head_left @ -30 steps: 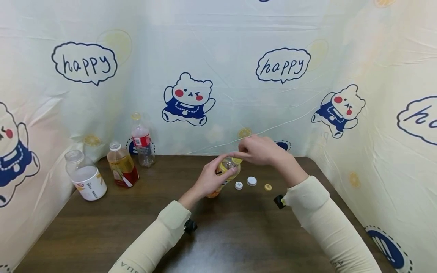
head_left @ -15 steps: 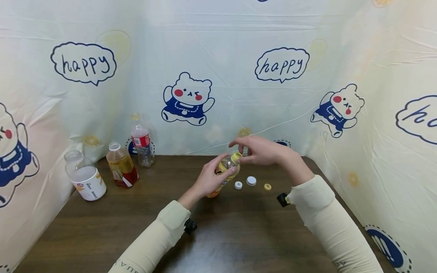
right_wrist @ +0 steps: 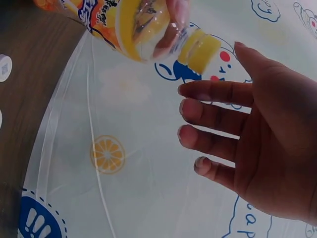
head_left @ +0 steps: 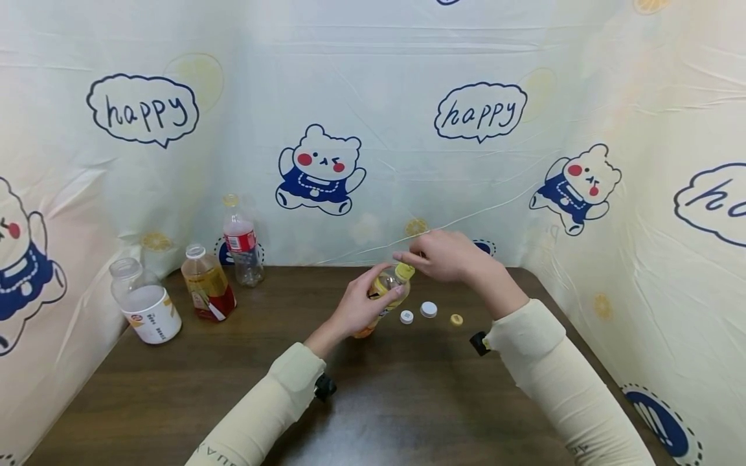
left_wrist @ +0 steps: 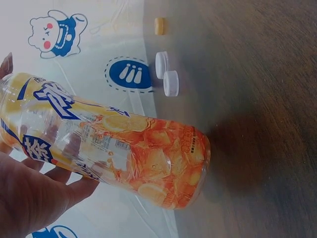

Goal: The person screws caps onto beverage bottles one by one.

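Out ahead, my left hand (head_left: 357, 305) grips the tilted bottle (left_wrist: 111, 136); my right hand (right_wrist: 277, 134), straight-fingered, has just rolled back by its seated yellow cap (right_wrist: 199, 51), so the turning seems unfinished. Three loose caps (head_left: 428, 309) lie rightward.

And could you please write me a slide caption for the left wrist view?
A left hand grips a bottle, with two white caps and a yellow cap on the table beyond.
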`<state>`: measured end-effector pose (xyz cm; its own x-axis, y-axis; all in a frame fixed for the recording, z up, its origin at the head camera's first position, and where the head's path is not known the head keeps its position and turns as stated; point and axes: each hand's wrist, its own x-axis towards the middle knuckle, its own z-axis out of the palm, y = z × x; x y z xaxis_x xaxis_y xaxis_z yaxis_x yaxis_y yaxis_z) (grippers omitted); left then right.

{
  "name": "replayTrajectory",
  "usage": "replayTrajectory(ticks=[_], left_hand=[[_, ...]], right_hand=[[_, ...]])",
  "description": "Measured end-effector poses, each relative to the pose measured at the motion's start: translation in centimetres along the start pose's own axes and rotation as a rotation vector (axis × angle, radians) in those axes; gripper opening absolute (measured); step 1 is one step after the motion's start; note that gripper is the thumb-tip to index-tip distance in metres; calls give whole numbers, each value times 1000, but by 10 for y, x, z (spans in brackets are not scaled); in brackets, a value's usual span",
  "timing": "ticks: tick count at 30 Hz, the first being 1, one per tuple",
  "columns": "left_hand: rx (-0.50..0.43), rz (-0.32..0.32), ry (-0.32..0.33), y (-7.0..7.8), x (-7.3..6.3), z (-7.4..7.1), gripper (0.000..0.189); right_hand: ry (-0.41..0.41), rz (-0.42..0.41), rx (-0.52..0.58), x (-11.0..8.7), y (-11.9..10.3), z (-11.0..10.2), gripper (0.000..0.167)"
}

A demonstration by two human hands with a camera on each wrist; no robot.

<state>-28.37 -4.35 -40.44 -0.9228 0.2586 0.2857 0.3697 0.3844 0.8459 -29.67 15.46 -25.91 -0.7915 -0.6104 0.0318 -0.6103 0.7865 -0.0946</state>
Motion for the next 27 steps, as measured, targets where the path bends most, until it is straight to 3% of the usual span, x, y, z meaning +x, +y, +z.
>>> replayTrajectory(ticks=[5,10,12,19,27], left_hand=[[-6,-15,-4,0,1,-1,54],[-5,-12,-10,0,1,-2,57],[0,-7,-9,-1,1,-2,57],[-1,16,-12,-2,1,1,53],[-7,17,-13,0,-1,3,56]], right_hand=[[-16,-43,41,-2,1,-5,36],[-121,-150,161,-2,2,-6,51],[-136,-167,178,-2,2,-5,48],[-91,-122,139,-2,-1,0,18],[-66,-82,86,-3,-4,0,24]])
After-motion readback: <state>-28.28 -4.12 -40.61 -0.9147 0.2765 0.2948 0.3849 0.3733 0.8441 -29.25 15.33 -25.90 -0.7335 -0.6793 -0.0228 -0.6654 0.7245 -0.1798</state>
